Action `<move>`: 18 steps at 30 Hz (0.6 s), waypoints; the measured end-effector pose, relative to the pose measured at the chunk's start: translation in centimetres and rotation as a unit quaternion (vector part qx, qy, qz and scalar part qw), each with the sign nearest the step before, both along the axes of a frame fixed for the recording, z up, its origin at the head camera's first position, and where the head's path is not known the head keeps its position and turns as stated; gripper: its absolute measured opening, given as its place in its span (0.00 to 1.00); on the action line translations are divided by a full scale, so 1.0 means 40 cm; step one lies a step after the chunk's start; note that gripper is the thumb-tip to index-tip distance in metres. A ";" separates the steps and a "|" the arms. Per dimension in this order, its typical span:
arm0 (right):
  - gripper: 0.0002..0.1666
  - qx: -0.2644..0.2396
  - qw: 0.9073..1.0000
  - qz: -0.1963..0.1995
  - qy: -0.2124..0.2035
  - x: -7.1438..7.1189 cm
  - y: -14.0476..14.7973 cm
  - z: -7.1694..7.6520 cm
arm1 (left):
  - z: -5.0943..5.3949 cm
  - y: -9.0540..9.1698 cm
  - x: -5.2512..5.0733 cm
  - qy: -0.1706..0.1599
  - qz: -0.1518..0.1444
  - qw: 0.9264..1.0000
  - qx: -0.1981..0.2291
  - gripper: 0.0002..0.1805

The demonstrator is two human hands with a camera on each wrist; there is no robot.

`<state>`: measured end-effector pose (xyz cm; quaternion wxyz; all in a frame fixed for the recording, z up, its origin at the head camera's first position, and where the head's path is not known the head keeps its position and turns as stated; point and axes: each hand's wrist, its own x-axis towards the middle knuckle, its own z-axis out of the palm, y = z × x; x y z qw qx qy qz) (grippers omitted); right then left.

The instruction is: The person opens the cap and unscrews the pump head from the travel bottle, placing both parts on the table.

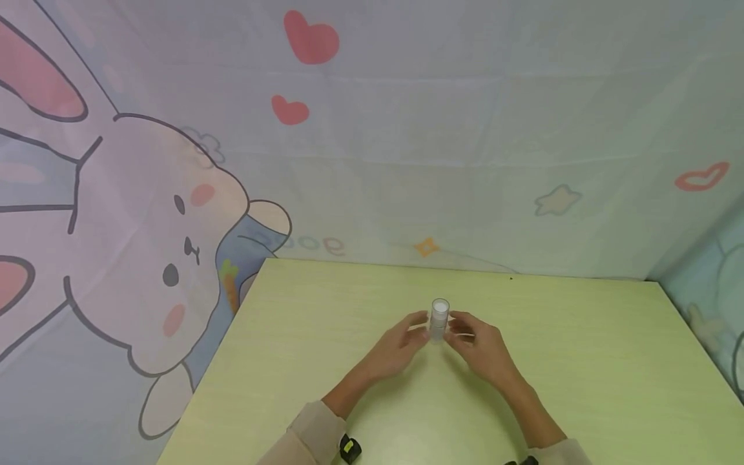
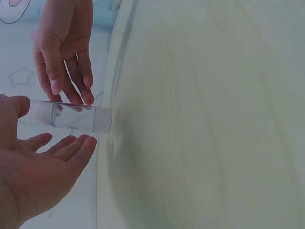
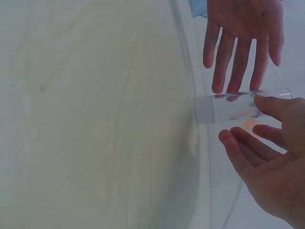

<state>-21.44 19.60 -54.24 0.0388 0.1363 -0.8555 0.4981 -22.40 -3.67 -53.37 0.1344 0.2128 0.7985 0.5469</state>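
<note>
A slim clear cylindrical bottle [image 1: 439, 321] with whitish ends stands upright over the table, between the two hands. Whether its base touches the tabletop, I cannot tell. My left hand [image 1: 401, 347] is at its left side and my right hand [image 1: 484, 349] at its right, both with extended, slightly bent fingers. In the left wrist view, the left fingers lie just apart from the bottle [image 2: 76, 117]. Over in the right wrist view, the right thumb overlaps the bottle [image 3: 233, 108], while the other right fingers stay off it. Any light contact is unclear.
The pale yellow-green table [image 1: 581, 361] extends around both hands. Behind it hangs a cloth backdrop [image 1: 407, 129] printed with hearts and a large rabbit. Grey-beige sleeves and dark wrist straps show at the bottom edge.
</note>
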 end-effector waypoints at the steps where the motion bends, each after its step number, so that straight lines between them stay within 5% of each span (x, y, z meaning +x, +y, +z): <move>1: 0.29 0.002 1.000 0.003 0.003 -0.002 0.003 0.002 | -0.001 0.001 -0.004 -0.001 0.000 1.000 0.003 0.30; 9: 0.30 0.013 0.999 0.005 0.047 -0.026 0.009 0.040 | -0.011 0.031 -0.049 0.038 -0.007 0.999 0.003 0.32; 18: 0.29 0.016 0.997 -0.001 0.079 -0.040 -0.022 0.068 | -0.044 0.062 -0.079 0.059 0.018 0.998 -0.005 0.26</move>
